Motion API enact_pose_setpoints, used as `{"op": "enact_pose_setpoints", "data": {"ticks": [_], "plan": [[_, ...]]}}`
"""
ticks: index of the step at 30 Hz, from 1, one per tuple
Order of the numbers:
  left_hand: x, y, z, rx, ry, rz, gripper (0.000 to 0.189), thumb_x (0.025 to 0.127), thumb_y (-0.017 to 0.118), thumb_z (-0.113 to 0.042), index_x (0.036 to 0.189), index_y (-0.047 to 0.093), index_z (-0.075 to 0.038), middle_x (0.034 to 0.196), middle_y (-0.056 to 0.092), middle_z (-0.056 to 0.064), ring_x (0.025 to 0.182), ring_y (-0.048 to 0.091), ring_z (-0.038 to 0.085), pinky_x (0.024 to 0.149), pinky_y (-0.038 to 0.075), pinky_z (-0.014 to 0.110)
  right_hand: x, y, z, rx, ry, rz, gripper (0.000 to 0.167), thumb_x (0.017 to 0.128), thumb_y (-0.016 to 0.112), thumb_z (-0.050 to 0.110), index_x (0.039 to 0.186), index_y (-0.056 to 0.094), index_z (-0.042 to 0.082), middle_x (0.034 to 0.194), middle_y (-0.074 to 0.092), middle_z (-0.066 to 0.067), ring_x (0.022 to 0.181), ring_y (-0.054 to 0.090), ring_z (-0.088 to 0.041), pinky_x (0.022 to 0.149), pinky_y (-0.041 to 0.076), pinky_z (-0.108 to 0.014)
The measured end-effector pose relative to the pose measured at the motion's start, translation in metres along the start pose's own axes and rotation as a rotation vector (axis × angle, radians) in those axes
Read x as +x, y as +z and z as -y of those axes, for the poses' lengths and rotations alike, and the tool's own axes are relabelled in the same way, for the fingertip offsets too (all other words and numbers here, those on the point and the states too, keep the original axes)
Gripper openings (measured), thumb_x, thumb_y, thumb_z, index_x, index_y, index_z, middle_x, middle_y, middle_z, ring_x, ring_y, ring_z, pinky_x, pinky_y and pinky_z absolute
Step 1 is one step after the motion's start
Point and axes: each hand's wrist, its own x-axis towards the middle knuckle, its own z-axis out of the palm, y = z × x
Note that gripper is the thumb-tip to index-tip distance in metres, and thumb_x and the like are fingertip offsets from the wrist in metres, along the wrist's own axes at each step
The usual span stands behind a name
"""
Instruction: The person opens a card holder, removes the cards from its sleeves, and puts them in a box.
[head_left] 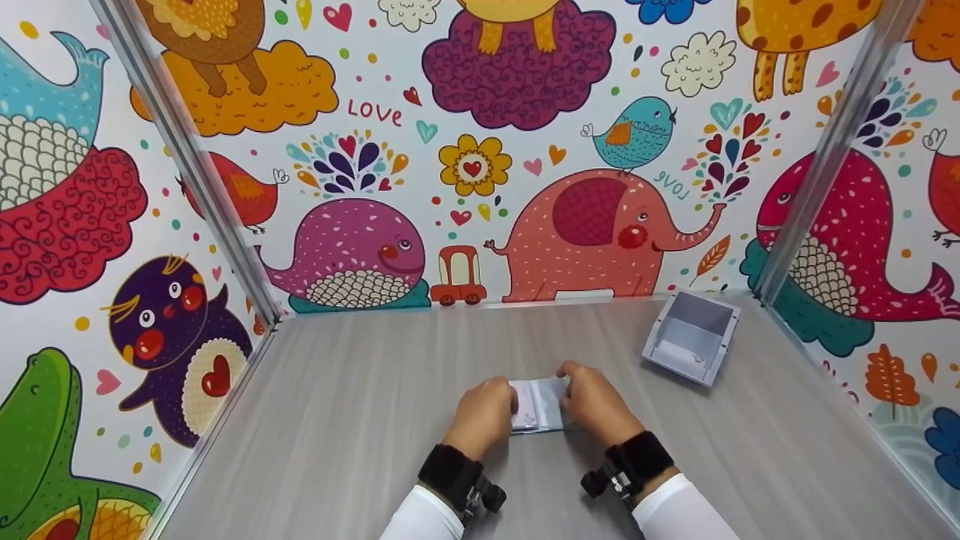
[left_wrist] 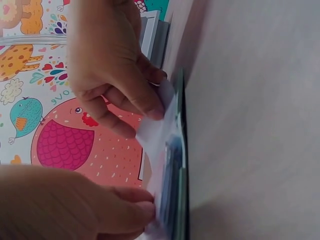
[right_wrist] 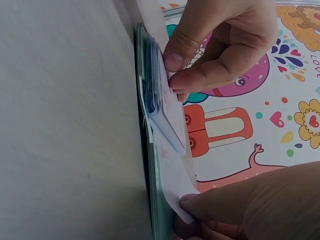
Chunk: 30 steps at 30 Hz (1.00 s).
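Note:
A small card holder booklet point(head_left: 537, 409) with a green cover point(right_wrist: 162, 205) lies open on the table, in the middle of the head view. A thick stack of clear sleeves point(right_wrist: 165, 110) with pale pink printing forms its left side. My left hand point(head_left: 482, 415) holds the edge of that stack between thumb and fingers. On the right side, my right hand point(head_left: 598, 401) pinches a pale sleeve page point(right_wrist: 172, 182) between thumb and fingers. That page rises off the cover in both wrist views, bending up toward the fingertips.
A grey open box point(head_left: 701, 311) stands at the back right of the table point(head_left: 360, 405), with a pale printed card point(head_left: 679, 355) inside. Printed panels point(head_left: 480, 97) wall the table at the back and sides, joined by metal corner posts point(head_left: 202, 180).

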Motion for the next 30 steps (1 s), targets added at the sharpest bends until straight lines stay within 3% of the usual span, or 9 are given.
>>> {"op": "enact_pose_setpoints", "data": {"ticks": [6,12,15,20,24,30], "plan": [[-0.002,-0.003,0.002,0.025,-0.024,-0.018,0.004,0.089,0.087,-0.005,0.088,0.083,-0.007,0.092,0.069,0.003,0.083,0.068,0.022,0.076,0.059,0.041,0.0,0.001,0.0,-0.024,0.02,-0.024,0.046,0.085,0.081,-0.01,0.13,0.073,-0.004,0.083,0.068,-0.005,0.079,0.061,-0.021,0.077,0.056,-0.042],[-0.001,-0.004,0.003,0.077,-0.059,-0.009,0.012,0.089,0.091,-0.012,0.093,0.083,-0.004,0.095,0.07,0.005,0.088,0.072,0.026,0.08,0.063,0.047,-0.001,0.001,0.002,-0.066,0.016,-0.071,0.052,0.079,0.084,-0.009,0.13,0.073,-0.005,0.094,0.074,-0.013,0.088,0.065,-0.027,0.091,0.061,-0.053],[-0.001,-0.004,0.003,0.088,-0.056,-0.013,0.014,0.089,0.092,-0.013,0.094,0.083,-0.003,0.095,0.071,0.005,0.088,0.072,0.026,0.08,0.063,0.047,0.0,0.001,0.005,-0.041,0.025,-0.063,0.041,0.082,0.082,-0.005,0.123,0.076,-0.004,0.092,0.074,-0.012,0.086,0.065,-0.025,0.085,0.061,-0.05],[-0.002,-0.004,0.002,0.094,-0.042,-0.036,0.014,0.089,0.092,-0.012,0.092,0.082,-0.004,0.093,0.073,0.005,0.086,0.073,0.025,0.079,0.063,0.045,0.0,0.003,0.012,0.09,0.012,-0.053,0.026,0.093,0.08,0.002,0.118,0.078,-0.003,0.084,0.074,-0.005,0.075,0.064,-0.016,0.072,0.057,-0.036],[-0.003,-0.005,0.002,0.122,-0.021,-0.065,0.015,0.087,0.093,-0.013,0.09,0.081,-0.005,0.091,0.074,0.006,0.086,0.076,0.028,0.078,0.063,0.045,0.0,0.007,0.015,0.204,-0.013,-0.019,0.029,0.095,0.078,0.001,0.123,0.077,-0.005,0.085,0.077,-0.005,0.072,0.067,-0.012,0.067,0.057,-0.03],[-0.004,-0.005,0.002,0.185,0.016,-0.109,0.017,0.084,0.096,-0.016,0.089,0.083,-0.007,0.087,0.077,0.007,0.084,0.076,0.029,0.075,0.063,0.046,-0.002,0.012,0.015,0.306,0.043,0.075,0.037,0.095,0.075,-0.001,0.131,0.074,-0.008,0.087,0.081,-0.009,0.068,0.07,-0.013,0.061,0.056,-0.025]]}}
